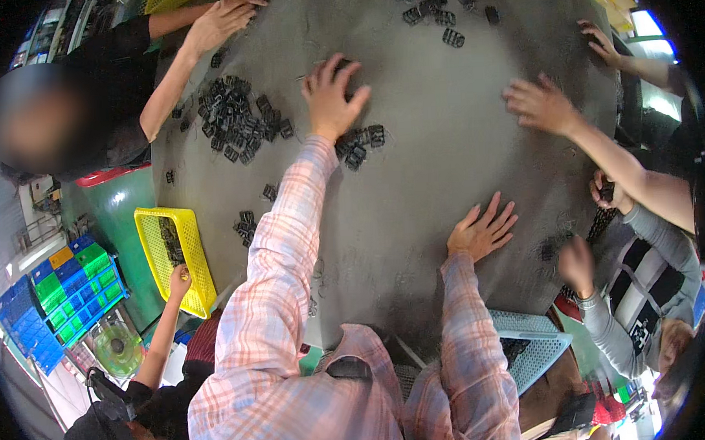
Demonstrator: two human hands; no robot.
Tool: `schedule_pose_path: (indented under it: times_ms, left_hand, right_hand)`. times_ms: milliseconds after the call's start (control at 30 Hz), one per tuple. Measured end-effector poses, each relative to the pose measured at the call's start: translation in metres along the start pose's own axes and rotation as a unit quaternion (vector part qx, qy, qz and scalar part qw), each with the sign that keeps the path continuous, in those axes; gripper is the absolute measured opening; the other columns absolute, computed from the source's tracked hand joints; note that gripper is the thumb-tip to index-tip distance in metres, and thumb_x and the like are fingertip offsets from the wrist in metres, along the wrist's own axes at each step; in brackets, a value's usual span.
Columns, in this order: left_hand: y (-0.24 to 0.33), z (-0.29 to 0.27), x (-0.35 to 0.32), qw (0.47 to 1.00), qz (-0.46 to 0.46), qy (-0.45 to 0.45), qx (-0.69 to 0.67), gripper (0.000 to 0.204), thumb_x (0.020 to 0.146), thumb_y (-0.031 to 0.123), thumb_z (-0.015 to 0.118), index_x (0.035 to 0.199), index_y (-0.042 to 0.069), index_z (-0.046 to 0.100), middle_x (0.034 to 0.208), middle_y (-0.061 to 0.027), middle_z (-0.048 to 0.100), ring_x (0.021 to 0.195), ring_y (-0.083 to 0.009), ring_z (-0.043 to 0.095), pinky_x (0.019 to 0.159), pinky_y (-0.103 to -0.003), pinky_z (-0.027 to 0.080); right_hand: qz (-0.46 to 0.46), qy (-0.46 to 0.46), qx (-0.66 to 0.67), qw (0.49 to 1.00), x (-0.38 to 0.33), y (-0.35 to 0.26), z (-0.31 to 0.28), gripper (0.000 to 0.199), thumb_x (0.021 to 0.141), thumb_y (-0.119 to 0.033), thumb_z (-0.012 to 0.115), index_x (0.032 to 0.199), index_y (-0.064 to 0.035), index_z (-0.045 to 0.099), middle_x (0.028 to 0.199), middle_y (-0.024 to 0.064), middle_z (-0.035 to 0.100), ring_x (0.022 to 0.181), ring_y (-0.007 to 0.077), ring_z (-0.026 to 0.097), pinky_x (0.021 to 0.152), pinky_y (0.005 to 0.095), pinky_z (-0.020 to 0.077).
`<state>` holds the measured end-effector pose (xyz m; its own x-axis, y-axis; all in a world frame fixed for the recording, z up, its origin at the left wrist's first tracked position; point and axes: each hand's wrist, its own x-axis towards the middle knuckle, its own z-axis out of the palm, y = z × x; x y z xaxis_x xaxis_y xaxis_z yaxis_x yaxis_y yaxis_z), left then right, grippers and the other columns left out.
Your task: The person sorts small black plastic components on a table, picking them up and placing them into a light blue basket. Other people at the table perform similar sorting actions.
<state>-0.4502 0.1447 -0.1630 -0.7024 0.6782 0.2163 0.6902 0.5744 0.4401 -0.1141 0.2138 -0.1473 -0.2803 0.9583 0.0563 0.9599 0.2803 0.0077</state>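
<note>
On grey table, black parts clustered beside wrist of left grip.

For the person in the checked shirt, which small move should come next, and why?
Probably the left hand should draw back slightly toward the small cluster of black parts: the cluster lies just beside that wrist, and this hand is spread open, while the right hand, also open, is farther away.

The left forearm stretches from the lower edge to the upper middle of the frame, its hand back-up with fingers fanned apart. The right forearm reaches less far; its hand, right of centre, lies back-up, fingers spread, angled toward the upper right.
</note>
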Motion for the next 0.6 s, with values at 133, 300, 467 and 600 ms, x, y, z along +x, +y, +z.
schedule_pose_path:
  times_ms: [133, 300, 467, 600]
  left_hand:
    - [0.058, -0.004, -0.056, 0.989, 0.1, -0.098, -0.043, 0.052, 0.074, 0.039, 0.063, 0.123, 0.026, 0.054, 0.14, -0.0038, 0.038, 0.131, -0.0319, 0.028, 0.107, -0.054, 0.015]
    - [0.097, -0.032, -0.147, 0.978, 0.049, -0.14, -0.147, 0.049, 0.083, 0.029, 0.056, 0.131, 0.017, 0.048, 0.145, -0.0088, 0.032, 0.135, -0.0342, 0.024, 0.108, -0.056, 0.013]
    - [0.056, -0.066, -0.282, 0.981, -0.192, -0.025, -0.022, 0.06, 0.089, 0.03, 0.048, 0.14, 0.004, 0.03, 0.149, -0.016, 0.021, 0.139, -0.0345, 0.014, 0.11, -0.053, 0.007]
    - [0.06, -0.067, -0.33, 0.974, -0.197, -0.102, 0.043, 0.07, 0.086, 0.035, 0.05, 0.144, 0.006, 0.024, 0.152, -0.0148, 0.014, 0.14, -0.0344, 0.008, 0.11, -0.053, 0.004]
  right_hand:
    - [0.0, 0.006, 0.015, 1.0, 0.002, 0.0, 0.004, 0.051, 0.093, -0.033, 0.044, 0.142, -0.0263, 0.03, 0.15, 0.0081, 0.021, 0.138, 0.0341, 0.017, 0.108, 0.0565, 0.0165]
    - [-0.002, 0.001, 0.033, 0.999, -0.002, 0.005, 0.012, 0.048, 0.094, -0.035, 0.04, 0.141, -0.0284, 0.032, 0.149, 0.0087, 0.023, 0.138, 0.0353, 0.016, 0.108, 0.0576, 0.014]
    - [0.0, 0.034, 0.059, 0.998, 0.002, 0.004, 0.017, 0.048, 0.093, -0.038, 0.04, 0.14, -0.0298, 0.033, 0.148, 0.0104, 0.025, 0.137, 0.0373, 0.018, 0.107, 0.0583, 0.0138]
    - [-0.016, 0.044, 0.08, 0.996, -0.004, 0.004, 0.018, 0.047, 0.094, -0.039, 0.038, 0.139, -0.0302, 0.033, 0.148, 0.0112, 0.025, 0.136, 0.038, 0.019, 0.107, 0.0591, 0.0142]
